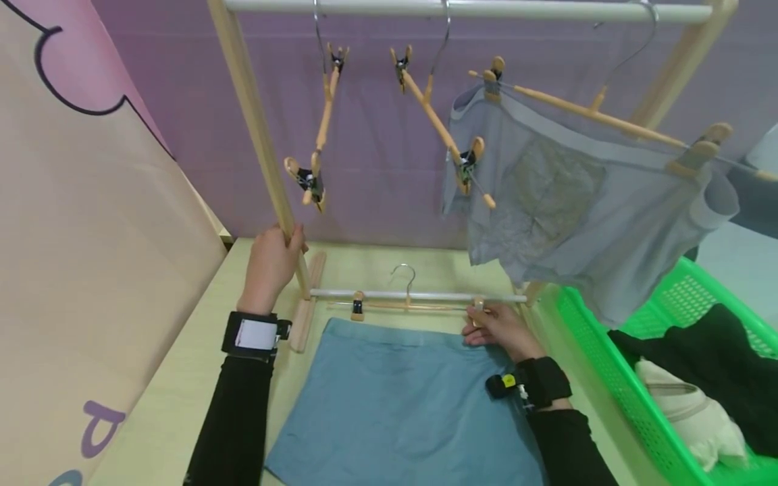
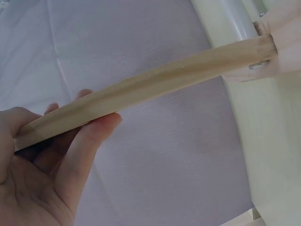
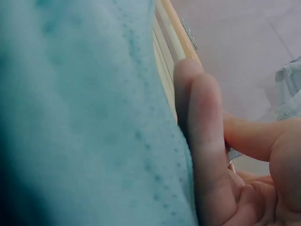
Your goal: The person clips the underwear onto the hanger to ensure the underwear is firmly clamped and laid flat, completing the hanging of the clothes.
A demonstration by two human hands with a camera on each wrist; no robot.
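My left hand (image 1: pixel 270 266) grips the left wooden post (image 2: pixel 155 84) of a garment rack, its fingers and thumb around the wood. Low on the table, my right hand (image 1: pixel 501 329) pinches the right-end clip (image 1: pixel 478 312) of a wooden clip hanger (image 1: pixel 389 306); in the right wrist view the fingers mostly hide this clip. The hanger lies by the rack's lower white bar (image 1: pixel 371 294), its hook upward. Just below it, a blue-green garment (image 1: pixel 407 398), perhaps shorts or a skirt, lies flat with its waistband toward the hanger. My right fingers are beside that waistband.
From the upper bar (image 1: pixel 389 8) hang two bare clip hangers, one left (image 1: pixel 325 118) and one central (image 1: pixel 434 121). Grey lace-trimmed shorts (image 1: pixel 565 202) hang clipped at right. A green basket (image 1: pixel 632 398) with black and white cloth stands at right; a curtain (image 1: pixel 91 236) is at left.
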